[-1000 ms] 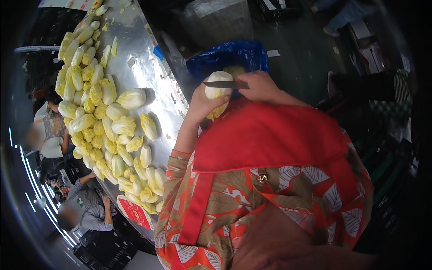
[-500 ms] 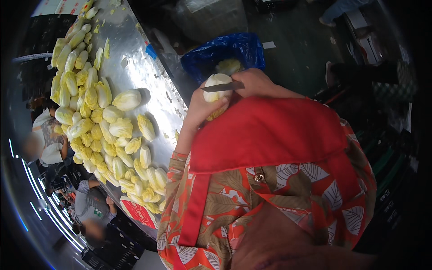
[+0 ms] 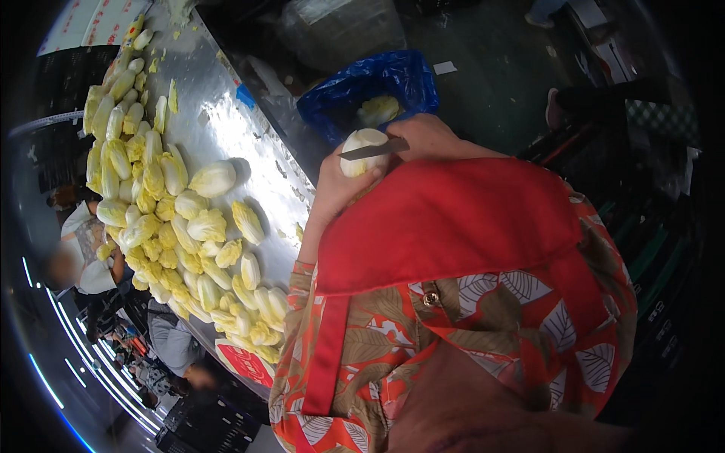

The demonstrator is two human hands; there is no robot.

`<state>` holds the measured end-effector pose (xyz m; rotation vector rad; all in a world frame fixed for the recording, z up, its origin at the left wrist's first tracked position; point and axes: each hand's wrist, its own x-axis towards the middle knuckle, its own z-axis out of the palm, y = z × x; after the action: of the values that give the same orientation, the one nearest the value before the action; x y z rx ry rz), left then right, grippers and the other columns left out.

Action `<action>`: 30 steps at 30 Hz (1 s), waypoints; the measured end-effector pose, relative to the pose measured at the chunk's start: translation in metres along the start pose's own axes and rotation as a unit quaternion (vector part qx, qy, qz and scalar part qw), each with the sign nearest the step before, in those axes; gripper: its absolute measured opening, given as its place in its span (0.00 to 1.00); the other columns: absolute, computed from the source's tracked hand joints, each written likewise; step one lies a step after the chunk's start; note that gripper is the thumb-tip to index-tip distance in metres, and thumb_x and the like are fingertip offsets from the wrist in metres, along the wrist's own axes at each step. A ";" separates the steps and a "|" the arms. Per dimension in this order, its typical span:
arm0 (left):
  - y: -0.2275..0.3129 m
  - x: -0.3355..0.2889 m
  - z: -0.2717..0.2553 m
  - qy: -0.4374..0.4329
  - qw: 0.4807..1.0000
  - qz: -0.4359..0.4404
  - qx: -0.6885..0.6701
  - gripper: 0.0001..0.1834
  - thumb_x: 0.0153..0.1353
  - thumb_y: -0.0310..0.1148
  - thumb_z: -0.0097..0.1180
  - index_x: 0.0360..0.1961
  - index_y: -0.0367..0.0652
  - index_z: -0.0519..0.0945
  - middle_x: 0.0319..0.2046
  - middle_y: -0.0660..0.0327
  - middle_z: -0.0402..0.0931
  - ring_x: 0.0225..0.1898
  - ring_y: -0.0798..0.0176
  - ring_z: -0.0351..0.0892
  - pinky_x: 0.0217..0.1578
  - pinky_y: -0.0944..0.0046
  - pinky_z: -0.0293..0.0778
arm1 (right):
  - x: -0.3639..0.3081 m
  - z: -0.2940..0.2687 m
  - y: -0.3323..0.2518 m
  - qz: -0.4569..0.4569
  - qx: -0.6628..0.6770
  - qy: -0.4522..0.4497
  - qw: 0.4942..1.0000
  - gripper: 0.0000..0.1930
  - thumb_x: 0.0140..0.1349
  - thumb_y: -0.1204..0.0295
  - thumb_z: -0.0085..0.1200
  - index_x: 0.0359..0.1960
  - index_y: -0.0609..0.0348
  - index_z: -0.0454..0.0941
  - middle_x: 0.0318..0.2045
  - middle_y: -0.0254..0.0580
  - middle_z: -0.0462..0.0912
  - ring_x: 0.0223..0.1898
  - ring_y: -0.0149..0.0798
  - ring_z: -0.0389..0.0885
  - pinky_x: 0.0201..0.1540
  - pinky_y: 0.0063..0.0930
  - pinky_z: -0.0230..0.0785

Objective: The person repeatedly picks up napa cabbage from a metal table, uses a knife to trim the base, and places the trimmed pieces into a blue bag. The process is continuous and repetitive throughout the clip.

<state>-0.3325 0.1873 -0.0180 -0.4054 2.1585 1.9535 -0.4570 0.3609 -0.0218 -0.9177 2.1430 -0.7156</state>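
Note:
My left hand [image 3: 334,185] is closed around a small napa cabbage [image 3: 355,164], its white base end turned up and away from me. My right hand [image 3: 424,134] grips a knife [image 3: 372,149], whose dark flat blade lies across the cabbage's white end; the handle is hidden in my fingers. Just beyond both hands is a bin lined with a blue plastic bag [image 3: 411,83], with pale yellow leaves [image 3: 379,111] inside. To my left, a large heap of yellow-white napa cabbages [image 3: 162,219] covers much of a metal table [image 3: 226,113].
A single cabbage [image 3: 213,179] lies at the heap's table side. A red and white box [image 3: 245,362] is at the table's near end. Co-workers [image 3: 94,249] are beyond the table on the left. Dark crates [image 3: 208,426] stand at lower left. A white scrap [image 3: 445,68] lies on the floor.
The blade still rests across the cabbage, whose cut end shows a slightly different outline. The view has shifted a little, and a co-worker at lower left now leans lower.

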 end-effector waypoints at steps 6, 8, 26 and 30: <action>-0.006 -0.003 0.001 -0.003 1.000 -0.018 -0.017 0.27 0.46 0.33 0.67 0.49 0.36 0.76 0.41 0.56 0.80 0.43 0.64 0.78 0.48 0.65 0.71 | -0.001 0.002 0.001 -0.007 -0.011 -0.006 1.000 0.10 0.55 0.65 0.51 0.30 0.56 0.80 0.28 0.49 0.82 0.33 0.50 0.81 0.38 0.42 0.71; -0.008 -0.003 0.001 -0.005 0.999 -0.024 -0.020 0.27 0.46 0.32 0.67 0.49 0.36 0.76 0.41 0.56 0.80 0.43 0.64 0.78 0.47 0.65 0.72 | -0.002 0.001 0.001 -0.007 -0.009 -0.008 1.000 0.09 0.55 0.65 0.51 0.31 0.55 0.81 0.28 0.48 0.82 0.33 0.49 0.81 0.38 0.41 0.71; -0.003 -0.005 0.004 0.027 0.997 0.028 0.069 0.27 0.46 0.32 0.68 0.48 0.36 0.75 0.41 0.53 0.79 0.44 0.60 0.79 0.47 0.64 0.72 | 0.000 0.006 0.009 -0.021 0.028 0.005 0.999 0.12 0.50 0.68 0.55 0.35 0.58 0.80 0.31 0.50 0.82 0.36 0.50 0.81 0.39 0.41 0.71; 0.000 -0.005 0.005 0.023 0.997 0.020 0.069 0.28 0.46 0.33 0.68 0.49 0.36 0.74 0.42 0.53 0.79 0.44 0.61 0.79 0.47 0.63 0.72 | 0.000 0.008 0.013 -0.036 0.012 0.004 0.999 0.11 0.51 0.69 0.55 0.35 0.58 0.80 0.30 0.50 0.82 0.36 0.50 0.81 0.39 0.40 0.71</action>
<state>-0.3275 0.1923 -0.0170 -0.3917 2.3299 1.8177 -0.4562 0.3667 -0.0354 -0.9855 2.1115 -0.7807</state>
